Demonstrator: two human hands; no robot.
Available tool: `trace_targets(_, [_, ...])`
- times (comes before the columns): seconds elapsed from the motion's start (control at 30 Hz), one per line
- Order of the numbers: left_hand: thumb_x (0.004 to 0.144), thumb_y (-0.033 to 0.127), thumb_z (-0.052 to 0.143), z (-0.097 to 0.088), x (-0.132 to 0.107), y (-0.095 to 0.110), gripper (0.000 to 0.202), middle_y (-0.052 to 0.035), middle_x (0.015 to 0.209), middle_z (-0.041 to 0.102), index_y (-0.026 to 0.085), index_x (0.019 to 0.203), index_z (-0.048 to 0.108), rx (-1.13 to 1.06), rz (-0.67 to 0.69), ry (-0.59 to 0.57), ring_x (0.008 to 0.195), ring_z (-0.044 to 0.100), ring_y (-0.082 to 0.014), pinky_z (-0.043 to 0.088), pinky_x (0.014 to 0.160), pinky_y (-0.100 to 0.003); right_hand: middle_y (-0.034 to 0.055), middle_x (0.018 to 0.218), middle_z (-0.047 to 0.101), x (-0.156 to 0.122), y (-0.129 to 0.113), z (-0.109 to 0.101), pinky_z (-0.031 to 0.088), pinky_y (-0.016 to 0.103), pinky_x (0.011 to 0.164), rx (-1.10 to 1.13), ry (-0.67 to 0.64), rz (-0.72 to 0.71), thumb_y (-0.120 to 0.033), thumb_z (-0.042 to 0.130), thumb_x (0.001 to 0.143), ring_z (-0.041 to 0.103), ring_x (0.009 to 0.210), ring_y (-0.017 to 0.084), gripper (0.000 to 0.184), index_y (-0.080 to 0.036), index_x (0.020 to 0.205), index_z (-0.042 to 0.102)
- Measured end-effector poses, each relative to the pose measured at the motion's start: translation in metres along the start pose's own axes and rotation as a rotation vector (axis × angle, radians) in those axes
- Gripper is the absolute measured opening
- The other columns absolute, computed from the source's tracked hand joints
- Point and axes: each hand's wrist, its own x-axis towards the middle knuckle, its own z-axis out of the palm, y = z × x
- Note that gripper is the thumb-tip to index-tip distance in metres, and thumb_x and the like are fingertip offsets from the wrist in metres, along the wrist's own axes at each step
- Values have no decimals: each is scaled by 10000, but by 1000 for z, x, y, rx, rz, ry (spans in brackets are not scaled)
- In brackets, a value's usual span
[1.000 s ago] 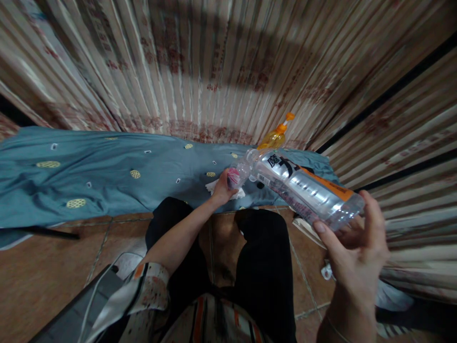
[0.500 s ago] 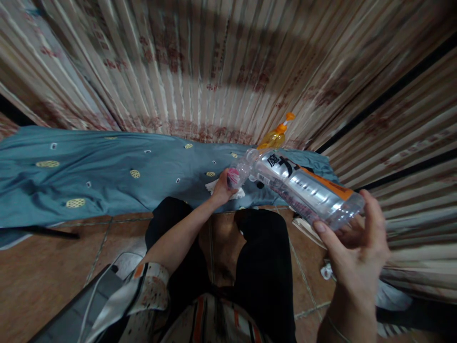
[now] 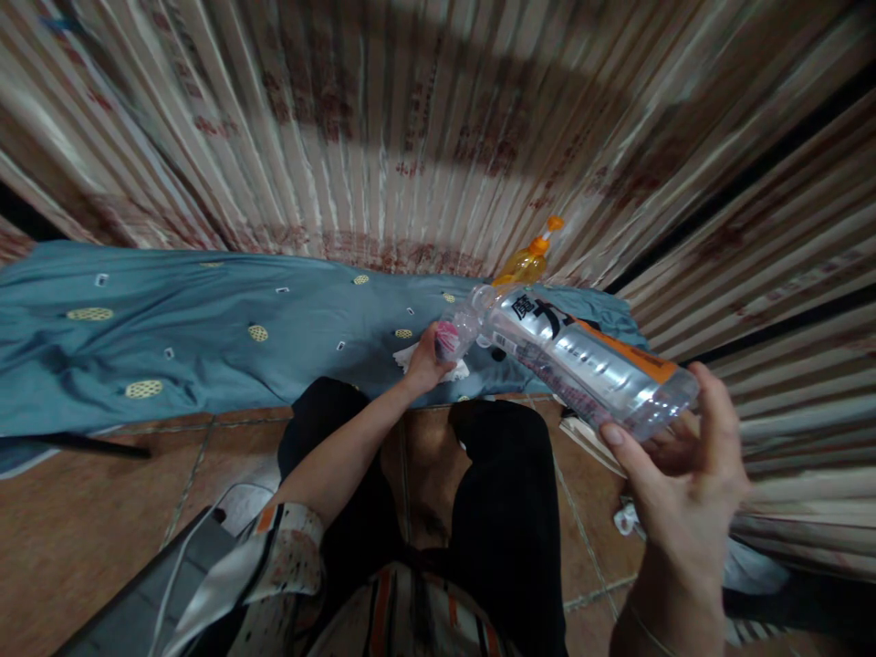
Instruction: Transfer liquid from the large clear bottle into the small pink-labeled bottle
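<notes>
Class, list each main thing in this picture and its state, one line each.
Bottle: slanted, held up.
Container: held near the bottle's narrow end; contents unclear.
Left hand: closed around the container.
Right hand: gripping the bottle's base.
Pump bottle: standing, pump fitted.
Cloth: spread, wrinkled.
Tissue: on the cloth, partly hidden.
Curtain: hanging, pleated.

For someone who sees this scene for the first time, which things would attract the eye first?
Probably the large tilted bottle with its silver-and-orange label, its base in the right hand. Next, the pink patch on clear plastic in the left hand, near the bottle's far end. Then the orange-topped pump bottle beyond it, against the pale patterned curtain.
</notes>
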Motion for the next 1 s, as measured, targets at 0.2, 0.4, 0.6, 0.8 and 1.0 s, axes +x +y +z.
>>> trace_targets(0.2, [697,69,1068,0,0,-3,1057,-121,1728,798,300,1658,696,17,-4,2,1769,715,-460,530,1573,-733,163,1416,944,1,2,0,826,621,1060,8,2,14,-654,1259,722,955,1142,395,1311,-268,1839,693])
trace_targets(0.4, [680,66,1083,1,0,-1,1071,-137,1716,811,294,1658,712,7,2,18,1769,707,-490,519,1572,-760,150,1408,945,1,1,-1,834,619,1013,0,-14,-7,-686,1244,740,960,1136,407,1272,-313,1822,689])
trace_targets(0.6, [681,68,1064,1,1,-2,1065,-128,1744,802,314,1650,698,8,-7,5,1780,700,-483,504,1585,-758,146,1412,948,1,2,-2,835,613,1030,-12,-11,-1,-658,1249,741,958,1136,393,1261,-310,1821,700])
trace_targets(0.8, [675,57,1060,0,1,-1,1021,-147,1735,798,286,1605,706,14,-8,5,1757,719,-487,518,1576,-755,158,1391,945,1,0,-1,820,652,1074,-12,-7,10,-680,1254,726,953,1074,393,1334,-284,1863,681])
trace_targets(1.0, [684,51,1053,0,0,1,1006,-141,1706,813,289,1599,710,20,4,-4,1736,737,-476,541,1557,-753,139,1362,949,2,0,-1,837,569,969,-29,-11,-7,-700,1237,749,957,1069,376,1257,-311,1819,704])
